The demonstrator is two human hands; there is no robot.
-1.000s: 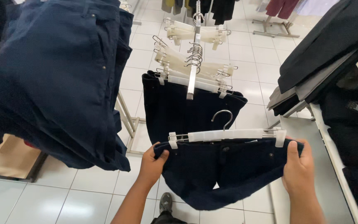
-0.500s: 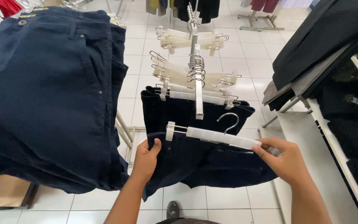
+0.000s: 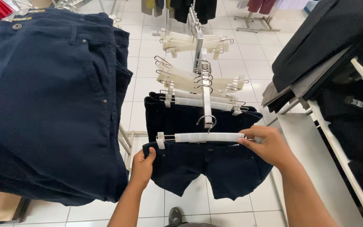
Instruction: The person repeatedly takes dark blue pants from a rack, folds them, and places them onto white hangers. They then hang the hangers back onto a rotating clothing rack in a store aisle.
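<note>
Here the person's two hands carry a pair of dark navy shorts [image 3: 206,172] clipped under a white clip hanger [image 3: 202,137]. The left hand [image 3: 143,164] is closed in a pinch on the waistband corner just below the hanger's left clip. The right hand [image 3: 269,145] has thumb and fingers pressed together around the hanger's right end, where the clip sits; the clip itself is hidden under the fingers. The hanger's metal hook [image 3: 207,120] stands between the hands, touching or just over the tip of the sloping chrome display arm [image 3: 204,84] that runs away from them.

Just beyond the hands another navy pair [image 3: 177,117] hangs on that arm, and farther up sit several empty white hangers [image 3: 190,75]. To the left of the left hand hang large navy trousers [image 3: 51,105]; to the right of the right hand is a white shelf unit [image 3: 316,147] with folded dark garments [image 3: 324,38].

To do this step well, it seems wise to keep the hanger level, hold the waistband taut with equal pull from both sides so the clips do not slip, and guide the hook squarely over the arm's tip. Whether the hook is already seated cannot be told.
</note>
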